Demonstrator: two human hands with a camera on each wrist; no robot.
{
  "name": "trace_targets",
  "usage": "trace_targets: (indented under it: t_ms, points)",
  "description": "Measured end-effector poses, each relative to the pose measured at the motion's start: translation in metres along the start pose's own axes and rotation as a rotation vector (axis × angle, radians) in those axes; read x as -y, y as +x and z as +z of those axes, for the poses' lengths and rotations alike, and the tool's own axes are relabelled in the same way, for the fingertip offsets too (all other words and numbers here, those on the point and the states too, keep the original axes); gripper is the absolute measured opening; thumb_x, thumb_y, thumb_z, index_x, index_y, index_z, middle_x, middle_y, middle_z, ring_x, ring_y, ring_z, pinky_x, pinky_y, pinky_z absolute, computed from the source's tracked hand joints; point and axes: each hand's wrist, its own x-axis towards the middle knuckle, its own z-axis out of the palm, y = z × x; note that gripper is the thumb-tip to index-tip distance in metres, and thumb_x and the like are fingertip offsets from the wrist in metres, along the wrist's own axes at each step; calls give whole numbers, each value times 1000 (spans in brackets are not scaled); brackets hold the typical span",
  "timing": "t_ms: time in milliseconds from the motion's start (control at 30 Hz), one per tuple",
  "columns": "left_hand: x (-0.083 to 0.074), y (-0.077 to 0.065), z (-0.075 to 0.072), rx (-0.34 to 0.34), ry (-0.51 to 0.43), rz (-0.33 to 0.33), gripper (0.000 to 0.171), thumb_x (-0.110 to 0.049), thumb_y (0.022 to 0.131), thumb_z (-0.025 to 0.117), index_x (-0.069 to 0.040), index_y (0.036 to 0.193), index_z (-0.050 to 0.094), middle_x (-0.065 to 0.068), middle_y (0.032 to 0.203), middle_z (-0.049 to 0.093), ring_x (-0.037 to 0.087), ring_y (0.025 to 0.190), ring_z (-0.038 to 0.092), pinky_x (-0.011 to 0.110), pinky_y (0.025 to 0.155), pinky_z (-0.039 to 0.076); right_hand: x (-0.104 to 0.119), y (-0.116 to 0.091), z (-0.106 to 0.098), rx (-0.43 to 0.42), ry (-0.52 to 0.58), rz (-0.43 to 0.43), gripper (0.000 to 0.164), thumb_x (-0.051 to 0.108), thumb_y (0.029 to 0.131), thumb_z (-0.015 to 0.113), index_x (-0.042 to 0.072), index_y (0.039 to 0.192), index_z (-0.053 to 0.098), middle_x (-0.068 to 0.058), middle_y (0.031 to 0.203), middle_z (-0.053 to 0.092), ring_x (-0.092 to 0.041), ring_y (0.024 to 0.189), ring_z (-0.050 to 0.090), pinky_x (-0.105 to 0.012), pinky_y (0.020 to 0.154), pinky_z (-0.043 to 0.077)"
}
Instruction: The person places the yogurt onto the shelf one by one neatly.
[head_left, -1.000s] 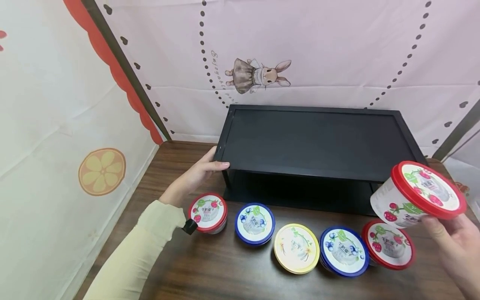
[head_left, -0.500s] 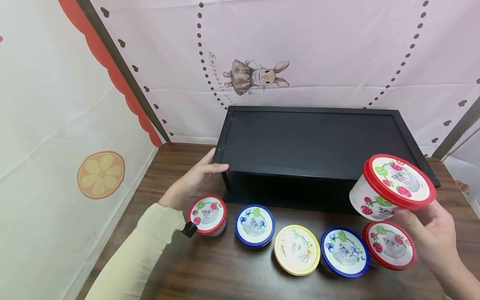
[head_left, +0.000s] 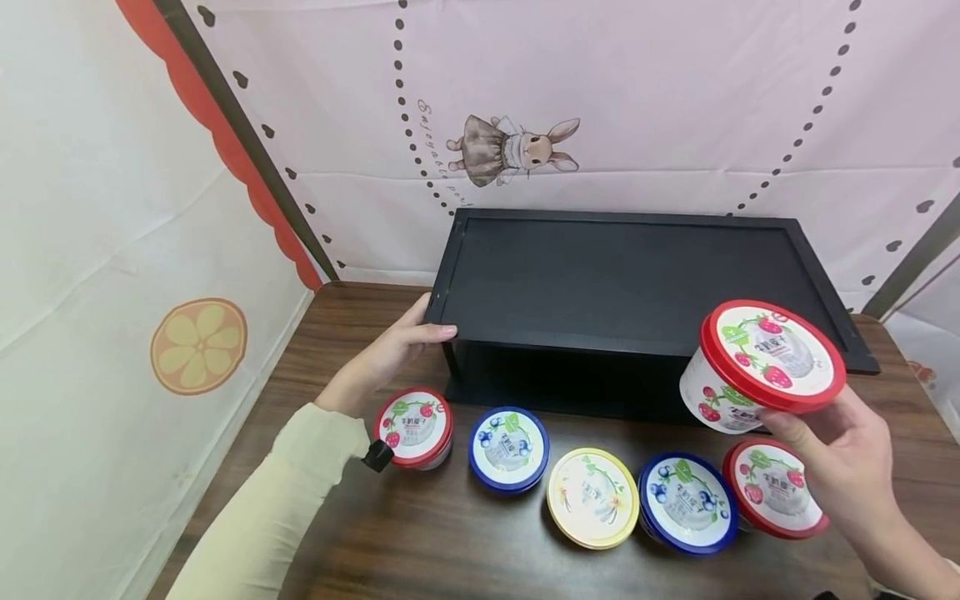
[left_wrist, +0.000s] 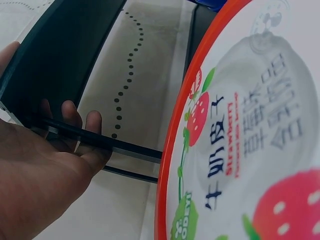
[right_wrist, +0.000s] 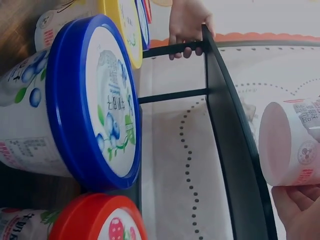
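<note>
My left hand (head_left: 390, 354) grips the left end of a low black two-tier shelf (head_left: 622, 283), thumb over the top edge. In the left wrist view its fingers (left_wrist: 93, 125) curl past a side bar. With my right hand (head_left: 851, 458) I hold a white strawberry tub (head_left: 776, 354) by its lower side, red lid up and tilted toward me. It overlaps the shelf's front right corner in the head view. The right wrist view shows the tub's pale base (right_wrist: 275, 145) close to the shelf's top panel (right_wrist: 235, 135).
A row of lidded tubs stands before the shelf: red (head_left: 414, 427), blue (head_left: 509, 449), yellow (head_left: 593, 498), blue (head_left: 688, 503) and red (head_left: 776, 487). Pink printed cloth (head_left: 660, 100) hangs behind the wooden table (head_left: 420, 542); white cloth (head_left: 90, 350) hangs at left.
My right hand has carried the strawberry tub leftward and slightly up, from beyond the shelf's right corner to over its front edge. The left hand keeps its hold on the shelf.
</note>
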Motion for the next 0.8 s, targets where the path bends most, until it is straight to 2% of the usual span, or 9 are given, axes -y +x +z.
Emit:
trace_targets:
  t_ms: [133,267,400,567,800]
  points:
    - [1,0,0,-3,4,-1,71,-28,93,56,-27,155,22,1,150,32,23,138,27,57,111,13,3,1,2,34,19,-31,62,-14,85,66,4,141,49,6,127,59,-4,115,55,-11,82,45]
    - [1,0,0,4,-2,3,72,-27,93,55,-23,155,20,3,151,31,25,138,26,58,111,12,9,2,4,59,48,-63,65,-17,82,65,2,142,48,4,128,58,-6,115,55,-13,82,46]
    - [1,1,-1,9,-5,4,72,-27,93,55,-21,156,20,5,151,30,26,138,25,58,111,12,15,6,9,75,134,-77,66,-21,80,64,0,141,48,-2,129,58,-11,113,56,-15,83,46]
    - [1,2,-1,16,-11,-3,73,-26,92,55,-21,156,19,6,151,30,26,137,26,57,111,13,22,11,17,91,174,-79,68,-22,80,65,0,141,48,-5,129,57,-12,113,57,-16,83,47]
    - [0,2,-1,10,-25,-3,73,-24,91,55,-21,155,20,6,151,29,28,136,26,57,111,14,29,23,32,129,292,-89,67,-20,81,65,1,142,47,-9,130,55,-15,112,57,-19,85,47]
